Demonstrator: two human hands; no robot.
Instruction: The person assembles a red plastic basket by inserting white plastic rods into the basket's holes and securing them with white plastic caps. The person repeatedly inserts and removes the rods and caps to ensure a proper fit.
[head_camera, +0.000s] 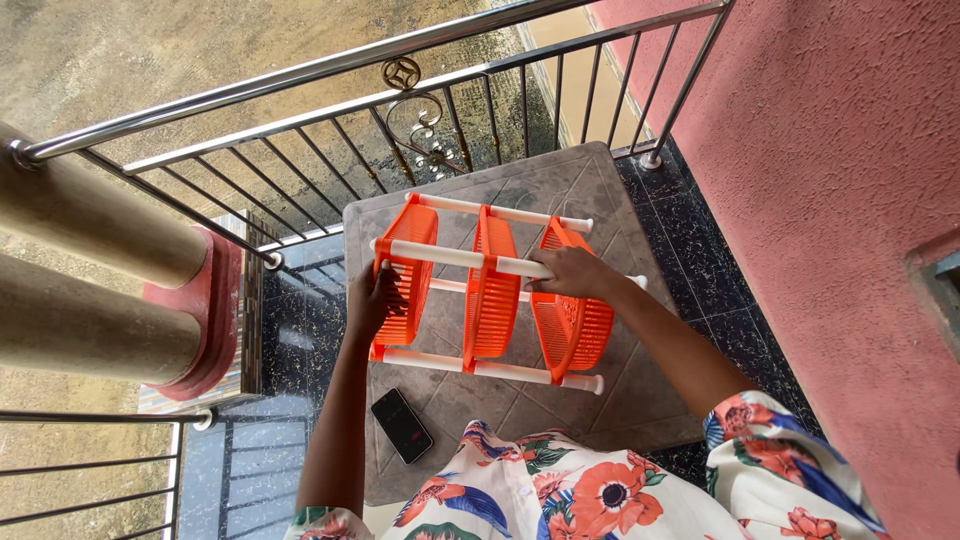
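An orange plastic rack (492, 290) with three basket shelves and white tube posts lies on its side on a grey square table (590, 180). My left hand (372, 300) is pressed against the leftmost orange basket (408, 270), fingers curled on its edge. My right hand (570, 272) grips a white post (450, 256) on the upper side of the rack, near the rightmost basket (572, 325). Both arms reach out from a floral shirt at the bottom of the view.
A black phone (402, 425) lies on the table near its front left edge. A steel balcony railing (330, 130) runs behind the table, two round pillars (90, 270) stand at the left, and a red wall (840, 200) is at the right. The floor is dark tile.
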